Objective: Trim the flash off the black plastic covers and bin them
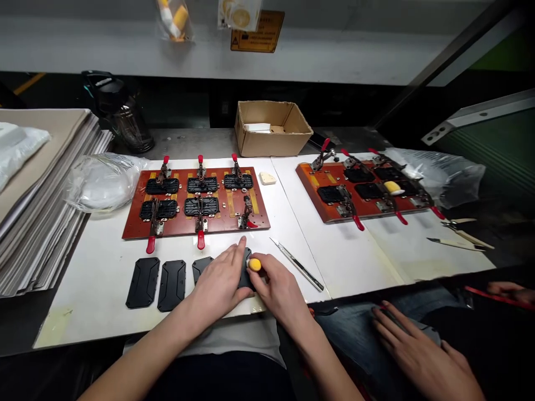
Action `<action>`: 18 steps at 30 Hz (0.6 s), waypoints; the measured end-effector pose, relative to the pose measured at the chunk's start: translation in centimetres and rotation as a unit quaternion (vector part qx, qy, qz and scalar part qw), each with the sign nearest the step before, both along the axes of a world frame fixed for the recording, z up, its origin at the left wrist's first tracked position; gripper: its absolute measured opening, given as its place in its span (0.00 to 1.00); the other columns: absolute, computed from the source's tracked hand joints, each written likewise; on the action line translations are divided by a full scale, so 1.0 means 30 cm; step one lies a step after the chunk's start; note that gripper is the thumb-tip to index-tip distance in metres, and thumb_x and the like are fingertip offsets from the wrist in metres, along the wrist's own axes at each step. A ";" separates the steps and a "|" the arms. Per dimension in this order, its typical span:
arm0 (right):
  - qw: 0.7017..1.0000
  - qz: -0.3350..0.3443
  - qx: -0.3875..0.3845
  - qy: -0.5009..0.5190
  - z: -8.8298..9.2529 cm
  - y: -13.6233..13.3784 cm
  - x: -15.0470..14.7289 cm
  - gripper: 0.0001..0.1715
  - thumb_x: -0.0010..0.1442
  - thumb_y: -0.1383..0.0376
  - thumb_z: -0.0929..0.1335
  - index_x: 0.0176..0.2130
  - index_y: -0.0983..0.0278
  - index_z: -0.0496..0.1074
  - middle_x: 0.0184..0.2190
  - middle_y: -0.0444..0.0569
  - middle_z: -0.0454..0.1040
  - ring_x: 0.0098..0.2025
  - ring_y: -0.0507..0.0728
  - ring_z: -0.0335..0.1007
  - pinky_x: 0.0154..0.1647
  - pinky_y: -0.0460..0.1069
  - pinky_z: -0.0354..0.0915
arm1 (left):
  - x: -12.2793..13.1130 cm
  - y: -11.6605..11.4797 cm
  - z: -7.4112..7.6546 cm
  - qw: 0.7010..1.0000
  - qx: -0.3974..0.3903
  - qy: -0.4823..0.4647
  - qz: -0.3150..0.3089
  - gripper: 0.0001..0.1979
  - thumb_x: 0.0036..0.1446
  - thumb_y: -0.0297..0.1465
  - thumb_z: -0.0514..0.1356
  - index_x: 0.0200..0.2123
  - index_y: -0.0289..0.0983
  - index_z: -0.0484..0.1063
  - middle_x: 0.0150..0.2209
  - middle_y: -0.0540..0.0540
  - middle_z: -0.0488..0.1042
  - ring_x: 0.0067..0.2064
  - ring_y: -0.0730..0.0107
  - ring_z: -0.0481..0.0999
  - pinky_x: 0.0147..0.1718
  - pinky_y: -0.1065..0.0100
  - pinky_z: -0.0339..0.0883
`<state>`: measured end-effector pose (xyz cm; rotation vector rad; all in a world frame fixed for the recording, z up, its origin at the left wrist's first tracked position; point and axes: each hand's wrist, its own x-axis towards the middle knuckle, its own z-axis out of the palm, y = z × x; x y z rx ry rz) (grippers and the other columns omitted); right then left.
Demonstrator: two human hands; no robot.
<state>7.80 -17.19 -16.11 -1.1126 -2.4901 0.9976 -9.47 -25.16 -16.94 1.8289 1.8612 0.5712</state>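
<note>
A black cover lies on the white table sheet between my hands, partly hidden by them. My left hand spans it with thumb and forefinger, holding it against the table. Pinched in my right hand is a small yellow-and-white sponge, held at the cover's upper face. To the left rest two more black covers, one outer and one inner. Another black cover shows partly beyond my left wrist. A craft knife lies to the right of my hands.
Behind my hands stands a red-brown clamp fixture with black parts; a second fixture is at right. A cardboard box, a bottle and a paper stack border the table. At lower right is a co-worker's hand.
</note>
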 end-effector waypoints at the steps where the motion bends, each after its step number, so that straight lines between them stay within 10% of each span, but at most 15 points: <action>1: 0.999 0.034 0.003 -0.020 0.007 0.002 -0.004 0.10 0.68 0.64 0.63 0.49 0.60 0.69 0.39 0.48 0.71 0.39 0.57 0.68 0.41 0.50 0.64 | 0.002 0.008 0.001 1.000 -0.012 -0.006 0.008 0.57 0.51 0.33 0.69 0.71 0.38 0.32 0.67 0.32 0.59 0.68 0.51 0.60 0.63 0.53 0.61; 13: 0.994 0.061 -0.064 -0.067 0.003 -0.055 0.103 0.11 0.70 0.63 0.62 0.49 0.57 0.70 0.36 0.46 0.70 0.37 0.56 0.69 0.37 0.48 0.65 | 0.002 0.009 -0.003 0.999 -0.044 -0.031 0.002 0.62 0.49 0.34 0.70 0.71 0.41 0.24 0.68 0.35 0.60 0.67 0.54 0.62 0.61 0.55 0.64; 18: 0.998 -0.053 -0.047 0.001 0.013 -0.063 0.119 0.13 0.69 0.61 0.64 0.53 0.57 0.69 0.36 0.45 0.71 0.34 0.53 0.68 0.37 0.47 0.64 | -0.001 0.005 -0.010 0.999 -0.036 -0.024 -0.011 0.61 0.50 0.36 0.70 0.72 0.40 0.26 0.68 0.35 0.59 0.68 0.54 0.61 0.62 0.55 0.64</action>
